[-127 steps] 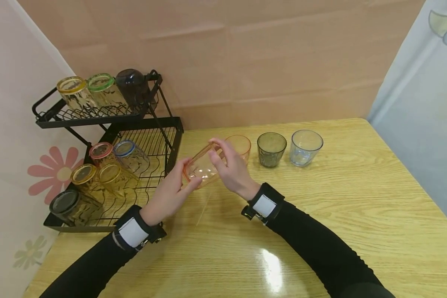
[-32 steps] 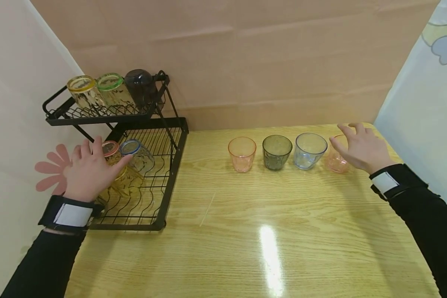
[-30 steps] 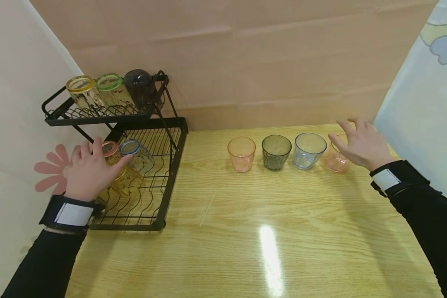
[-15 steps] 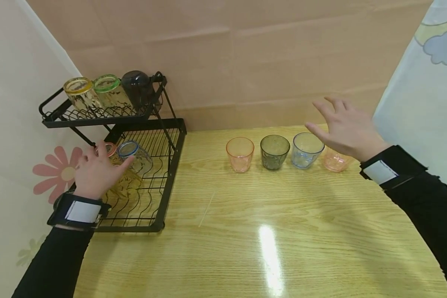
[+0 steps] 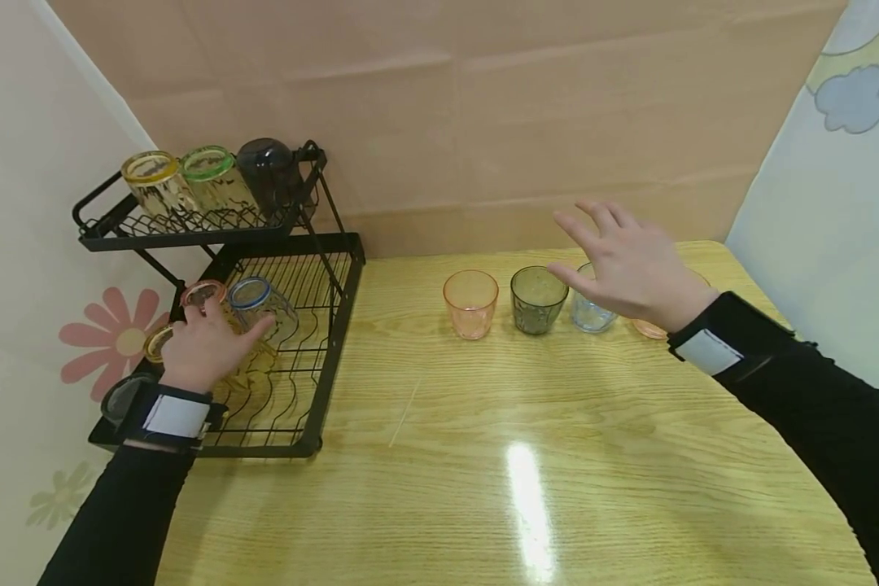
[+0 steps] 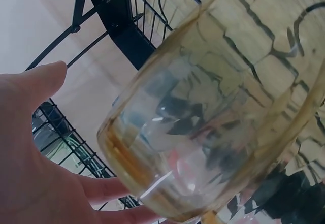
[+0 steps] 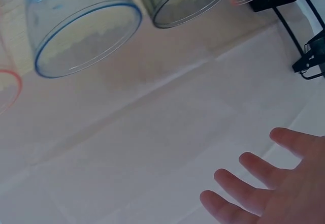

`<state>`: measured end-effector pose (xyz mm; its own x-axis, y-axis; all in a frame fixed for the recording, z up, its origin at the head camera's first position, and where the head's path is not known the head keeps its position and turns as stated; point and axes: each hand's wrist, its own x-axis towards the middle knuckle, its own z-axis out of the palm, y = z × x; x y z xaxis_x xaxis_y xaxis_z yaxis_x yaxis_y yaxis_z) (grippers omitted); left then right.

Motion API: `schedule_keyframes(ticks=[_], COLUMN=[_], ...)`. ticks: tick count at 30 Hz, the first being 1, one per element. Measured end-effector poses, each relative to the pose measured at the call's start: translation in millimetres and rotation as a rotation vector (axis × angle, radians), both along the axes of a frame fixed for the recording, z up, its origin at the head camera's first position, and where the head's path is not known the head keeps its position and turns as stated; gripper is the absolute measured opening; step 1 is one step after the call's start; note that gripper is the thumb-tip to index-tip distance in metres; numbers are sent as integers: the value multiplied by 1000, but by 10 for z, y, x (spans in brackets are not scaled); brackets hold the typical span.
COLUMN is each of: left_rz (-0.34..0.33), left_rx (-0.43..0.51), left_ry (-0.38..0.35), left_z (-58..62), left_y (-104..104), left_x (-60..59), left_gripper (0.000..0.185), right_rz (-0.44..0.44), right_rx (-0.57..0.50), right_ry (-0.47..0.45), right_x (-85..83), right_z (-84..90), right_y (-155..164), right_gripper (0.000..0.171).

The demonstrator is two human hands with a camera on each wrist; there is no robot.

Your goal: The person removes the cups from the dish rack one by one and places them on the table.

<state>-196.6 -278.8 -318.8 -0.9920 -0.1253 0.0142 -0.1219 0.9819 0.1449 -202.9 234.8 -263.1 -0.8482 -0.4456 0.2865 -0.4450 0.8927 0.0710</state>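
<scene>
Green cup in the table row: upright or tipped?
Upright. The green cup stands on its base on the table, open rim facing up, between the orange cup and the blue cup.

my left hand (image 5: pixel 205 352) on an amber glass (image 5: pixel 252 366) | black wire rack (image 5: pixel 322 342) | row: orange cup (image 5: pixel 470 303), smoky green cup (image 5: pixel 537 299), pale blue cup (image 5: pixel 589 313) | yellow woodgrain table (image 5: pixel 527 456)

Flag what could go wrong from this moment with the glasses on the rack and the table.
1. The left hand grips an amber glass lying among close-packed tumblers on the lower tier of the black wire rack; lifting it could knock the blue-rimmed glass beside it.
2. The right hand hovers open, low over the blue glass and the pink one; a sideways sweep might tip one or clip the green glass.
</scene>
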Motion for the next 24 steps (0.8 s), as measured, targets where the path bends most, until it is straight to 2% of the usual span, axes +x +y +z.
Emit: schedule_keyframes(ticks=[7,13,18,24], left_rz=[-3,-11,-16,-19], left_rx=[-9,-3,-5,1], left_ry=[-35,-67,-32,17], left_z=[-78,-139,-187,-239], left_y=[-16,-33,-39,-60], left_x=[-14,-5,-8,-25], left_gripper=[114,107,100,81], right_rz=[51,109,148,203], right_rx=[14,32,40,44], right_ry=[-17,-31,-48,-72], right_x=[45,83,119,155], right_z=[-54,-184,-319,-460], right_y=[-243,-441,-591,-758], right_gripper=[69,70,72,71])
